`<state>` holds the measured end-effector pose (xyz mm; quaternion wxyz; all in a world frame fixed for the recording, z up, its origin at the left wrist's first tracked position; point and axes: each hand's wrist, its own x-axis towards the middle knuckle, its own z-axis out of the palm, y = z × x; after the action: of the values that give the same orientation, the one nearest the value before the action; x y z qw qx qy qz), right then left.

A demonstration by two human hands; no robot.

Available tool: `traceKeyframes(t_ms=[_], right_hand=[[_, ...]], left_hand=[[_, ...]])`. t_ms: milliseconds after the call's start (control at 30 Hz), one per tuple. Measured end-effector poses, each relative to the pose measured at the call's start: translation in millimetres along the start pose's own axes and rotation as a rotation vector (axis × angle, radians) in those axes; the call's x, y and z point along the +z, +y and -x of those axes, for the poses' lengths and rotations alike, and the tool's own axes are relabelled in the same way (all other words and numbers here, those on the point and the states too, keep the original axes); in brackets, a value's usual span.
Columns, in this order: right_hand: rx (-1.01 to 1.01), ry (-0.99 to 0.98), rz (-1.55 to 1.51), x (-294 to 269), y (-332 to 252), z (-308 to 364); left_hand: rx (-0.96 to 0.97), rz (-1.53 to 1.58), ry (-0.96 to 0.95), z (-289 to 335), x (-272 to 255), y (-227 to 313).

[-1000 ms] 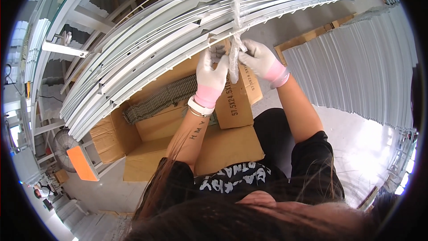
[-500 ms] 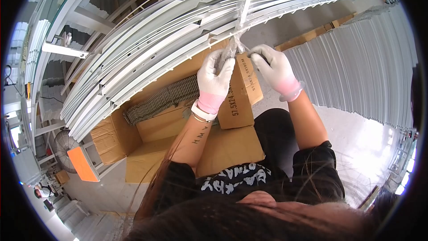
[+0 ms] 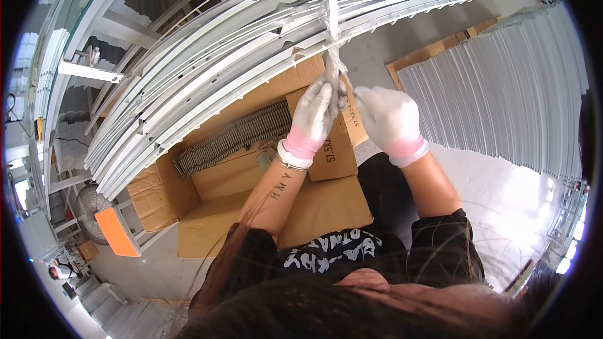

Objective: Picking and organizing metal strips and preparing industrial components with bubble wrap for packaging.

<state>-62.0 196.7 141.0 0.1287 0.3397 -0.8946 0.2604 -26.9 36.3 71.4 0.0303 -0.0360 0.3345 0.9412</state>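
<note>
A white bar (image 3: 331,6) stands up among the stacked white metal strips (image 3: 245,44), with crumpled clear plastic film (image 3: 335,59) around its lower part. My left hand (image 3: 313,110), in a white and pink glove, is closed around the film just below the front strip. To its right, my right hand (image 3: 391,118), gloved alike, is closed with the knuckles up. A thin strand of the film runs toward its thumb and forefinger, which pinch it. The fingertips are partly hidden.
Below my hands an open cardboard box (image 3: 251,213) holds a bundle of dark, ridged rods (image 3: 232,135). Many grey strips (image 3: 502,88) stand in rows at the right. An orange-topped stool (image 3: 117,232) and a fan (image 3: 94,207) are at the left.
The white bar's upper end has shifted left. My left hand has moved slightly right and down; my right hand has come down and turned knuckles up, its fingers curled tighter.
</note>
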Motion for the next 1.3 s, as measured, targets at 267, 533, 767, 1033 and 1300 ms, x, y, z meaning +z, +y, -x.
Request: traceKeyframes(t_ms=[267,533,767,1033,1300], right_hand=[[-0.141,-0.130,0.226,5.3,-36.7,-14.6],[-0.027,-0.286,0.317,31.6,-69.3,-41.3],[-0.076,-0.270,0.193,28.3,-60.0,-41.8],[0.417,0.082,-0.712,11.0,-4.0,-22.7],[0.653,-0.430,-1.029,44.5,52.2,-79.1]], left_hand=[[-0.051,-0.139,0.111,-6.8,9.3,-2.0],[0.693,-0.890,0.495,-5.2,-6.0,-14.4],[0.725,-1.110,0.266,-10.9,-17.6,7.2],[0.023,-0.043,0.064,-28.2,-20.9,8.6],[-0.281,0.185,-0.076,-54.3,-35.9,8.5]])
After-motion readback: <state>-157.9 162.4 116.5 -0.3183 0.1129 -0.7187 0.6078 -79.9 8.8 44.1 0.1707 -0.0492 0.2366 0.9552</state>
